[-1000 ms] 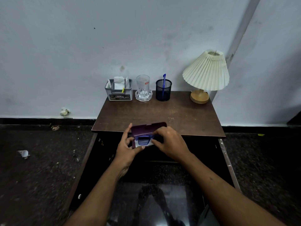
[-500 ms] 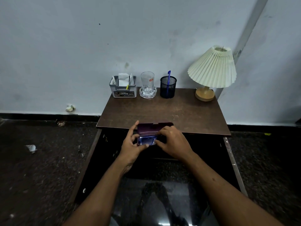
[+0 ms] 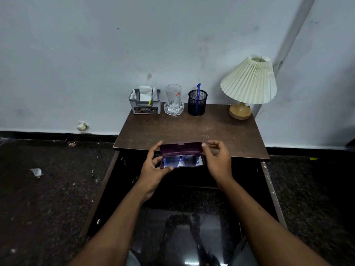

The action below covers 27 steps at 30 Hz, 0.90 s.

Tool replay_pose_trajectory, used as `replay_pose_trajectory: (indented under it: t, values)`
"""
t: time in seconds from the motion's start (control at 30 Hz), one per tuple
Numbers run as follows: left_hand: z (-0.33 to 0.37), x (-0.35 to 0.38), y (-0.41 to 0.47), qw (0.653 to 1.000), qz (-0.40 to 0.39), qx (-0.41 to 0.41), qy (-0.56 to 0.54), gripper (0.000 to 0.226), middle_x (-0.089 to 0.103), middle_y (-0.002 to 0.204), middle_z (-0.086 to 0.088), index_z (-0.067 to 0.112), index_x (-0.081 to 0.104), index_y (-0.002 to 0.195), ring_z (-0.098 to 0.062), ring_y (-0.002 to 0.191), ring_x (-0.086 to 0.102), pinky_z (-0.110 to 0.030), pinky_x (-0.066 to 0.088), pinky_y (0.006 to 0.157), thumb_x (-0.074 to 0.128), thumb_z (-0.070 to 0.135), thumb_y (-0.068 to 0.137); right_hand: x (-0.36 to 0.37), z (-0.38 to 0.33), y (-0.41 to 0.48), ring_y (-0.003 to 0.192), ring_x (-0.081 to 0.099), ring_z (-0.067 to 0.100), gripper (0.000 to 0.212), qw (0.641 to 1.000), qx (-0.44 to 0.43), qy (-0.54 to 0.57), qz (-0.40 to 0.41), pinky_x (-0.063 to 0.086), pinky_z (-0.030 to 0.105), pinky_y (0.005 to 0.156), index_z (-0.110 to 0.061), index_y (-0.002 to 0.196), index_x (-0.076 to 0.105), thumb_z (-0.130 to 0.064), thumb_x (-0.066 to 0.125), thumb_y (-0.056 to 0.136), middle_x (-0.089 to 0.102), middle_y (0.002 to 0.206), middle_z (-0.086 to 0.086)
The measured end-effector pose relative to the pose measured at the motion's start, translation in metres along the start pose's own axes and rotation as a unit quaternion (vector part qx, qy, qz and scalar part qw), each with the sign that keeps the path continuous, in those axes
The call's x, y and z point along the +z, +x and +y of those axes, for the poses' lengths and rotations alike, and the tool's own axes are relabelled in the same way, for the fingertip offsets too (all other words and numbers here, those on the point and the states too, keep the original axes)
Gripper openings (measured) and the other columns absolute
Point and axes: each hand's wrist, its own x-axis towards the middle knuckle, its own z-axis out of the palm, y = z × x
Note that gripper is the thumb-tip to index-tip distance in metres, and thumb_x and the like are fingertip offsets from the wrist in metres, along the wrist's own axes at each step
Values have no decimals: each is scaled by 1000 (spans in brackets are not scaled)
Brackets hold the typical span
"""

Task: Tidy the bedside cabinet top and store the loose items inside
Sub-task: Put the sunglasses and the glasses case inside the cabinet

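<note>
A purple glasses case (image 3: 180, 149) is held open in front of the cabinet's front edge, lid raised. Blue-framed glasses (image 3: 181, 160) lie inside it on a white cloth. My left hand (image 3: 153, 167) grips the case's left end, thumb under the front rim. My right hand (image 3: 218, 160) is at the right end, thumb touching the lid's corner and the other fingers curled apart from it. The brown cabinet top (image 3: 192, 131) lies just beyond. Below my hands the cabinet's dark inside (image 3: 192, 189) stands open.
Along the back of the top stand a grey organiser box (image 3: 145, 104) with papers, a drinking glass (image 3: 173, 98) on a glass coaster, a black mesh pen cup (image 3: 197, 102) with a blue pen, and a cream pleated lamp (image 3: 247, 83). Scraps litter the dark floor at left.
My right hand has come off the glasses and moved to the case's right end. The glasses now lie fully inside the open case. The view has shifted a little.
</note>
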Motion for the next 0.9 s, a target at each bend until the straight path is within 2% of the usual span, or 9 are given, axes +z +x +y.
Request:
replay_pose_trajectory:
  t: [0.1,0.2,0.3,0.43,0.5,0.57,0.7,0.9]
  values:
    - [0,1,-1,1000,-16,-2,1,90,73,117,-10,46,52,137,-30,108,72,-47,60,90,75,-17,76,0,2,-1,94,73,21,32,968,143,173,-111,61,38,73,-26,117,60,-51,59,96,71,114,2]
    - [-2,2,-1,1000,-17,-4,7,85,73,118,-10,41,52,135,-27,106,73,-41,61,85,75,-15,76,3,5,-5,94,75,25,43,942,186,211,-185,60,39,65,-23,115,64,-59,52,96,76,107,3]
    - [-4,3,0,1000,-4,-5,11,71,74,115,-10,31,53,129,-26,105,73,-33,60,81,75,-13,78,8,6,-4,87,74,25,34,943,177,222,-173,58,37,61,-20,104,66,-52,56,97,76,101,4]
    - [-6,5,3,999,16,5,47,48,73,116,-8,16,59,116,-19,103,69,-24,57,86,75,-11,79,11,11,-5,74,67,11,20,952,162,203,-161,57,30,56,-16,95,67,-36,63,98,67,92,4]
    - [-7,5,4,999,14,4,53,43,73,119,-8,11,63,116,-16,105,68,-27,56,92,75,-10,80,11,14,-6,76,65,10,15,955,144,201,-164,57,27,57,-13,97,68,-28,65,97,65,94,7]
    - [-7,7,5,999,16,-10,26,36,73,119,-6,14,67,114,-16,109,67,-32,56,93,74,-3,83,11,14,-6,79,67,11,13,957,136,202,-159,58,26,58,-10,103,68,-21,66,97,66,99,10]
    - [-6,16,6,992,67,-76,-73,8,68,109,-9,14,67,103,-23,107,65,-38,60,81,64,11,96,12,13,-8,85,68,16,16,957,147,197,-151,59,27,58,-10,109,66,-17,69,95,67,109,14]
    - [-6,22,2,980,110,-143,-90,6,63,113,-18,9,65,96,-30,110,63,-41,60,75,61,5,96,11,14,-9,76,65,13,11,957,174,176,-154,55,26,53,-13,105,68,-14,69,94,68,100,8]
